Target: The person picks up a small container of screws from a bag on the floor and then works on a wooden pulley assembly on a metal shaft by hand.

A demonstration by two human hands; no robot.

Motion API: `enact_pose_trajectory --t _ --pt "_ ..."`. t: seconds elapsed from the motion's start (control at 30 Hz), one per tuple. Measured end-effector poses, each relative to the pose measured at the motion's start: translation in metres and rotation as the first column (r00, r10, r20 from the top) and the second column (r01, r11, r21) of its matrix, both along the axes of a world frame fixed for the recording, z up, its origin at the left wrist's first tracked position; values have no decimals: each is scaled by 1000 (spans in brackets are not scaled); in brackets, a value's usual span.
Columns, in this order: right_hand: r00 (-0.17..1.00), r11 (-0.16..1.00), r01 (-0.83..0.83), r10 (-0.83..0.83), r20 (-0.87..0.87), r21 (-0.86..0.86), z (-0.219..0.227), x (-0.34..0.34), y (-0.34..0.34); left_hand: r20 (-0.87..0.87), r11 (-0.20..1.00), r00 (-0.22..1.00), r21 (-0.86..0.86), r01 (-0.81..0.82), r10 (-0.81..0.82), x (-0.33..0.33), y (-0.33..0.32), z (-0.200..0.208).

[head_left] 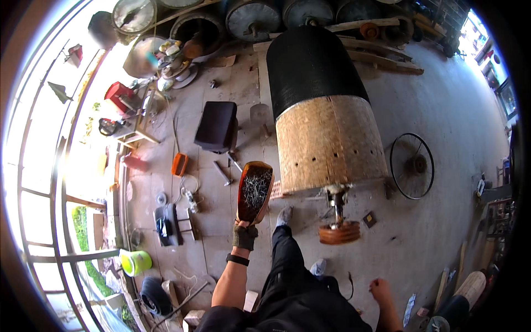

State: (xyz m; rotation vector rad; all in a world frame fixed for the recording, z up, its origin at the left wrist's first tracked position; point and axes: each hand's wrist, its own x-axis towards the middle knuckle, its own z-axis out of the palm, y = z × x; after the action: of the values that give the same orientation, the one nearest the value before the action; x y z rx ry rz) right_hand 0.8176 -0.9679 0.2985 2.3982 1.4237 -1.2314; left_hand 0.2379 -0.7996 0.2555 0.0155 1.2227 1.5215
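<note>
My left hand [244, 236], in a dark fingerless glove, grips the narrow near end of an orange-brown scoop-shaped tray [270, 185]. A heap of thin grey nails [255, 188] lies in it. My bare right hand [380, 289] hangs low at my right side, its fingers curled in; I see nothing sticking out of it. Ahead of me and right of the tray is a large wooden drum [332, 144], its far part wrapped in black mesh-like sheeting [315, 66]. A metal shaft with a reddish-brown pulley [339, 233] juts from its near end.
A dark chair [215, 126] stands ahead on the left, with a hammer [222, 173] on the floor near it. A thin black wheel rim [412, 166] is right of the drum. Cables, an orange tool case [179, 164] and a yellow-green bucket [135, 263] lie to the left. Several drums line the back.
</note>
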Motion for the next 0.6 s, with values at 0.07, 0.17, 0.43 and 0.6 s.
enact_pose_trajectory --t 0.07,0.17,0.43,0.6 --pt "1000 993 24 -26 -15 -115 6 -27 -2 -227 991 968 47 124 -110 -20 78 -34" --pt "990 967 -139 138 -16 -212 7 -72 14 -417 978 890 8 208 -185 -50 183 -111" --pt "988 956 119 -141 -64 -267 -5 -143 68 184 996 981 38 -76 68 -83 406 -234" --pt "974 923 137 -191 -120 -359 -8 -154 113 -382 987 916 58 151 -118 -113 461 -298"
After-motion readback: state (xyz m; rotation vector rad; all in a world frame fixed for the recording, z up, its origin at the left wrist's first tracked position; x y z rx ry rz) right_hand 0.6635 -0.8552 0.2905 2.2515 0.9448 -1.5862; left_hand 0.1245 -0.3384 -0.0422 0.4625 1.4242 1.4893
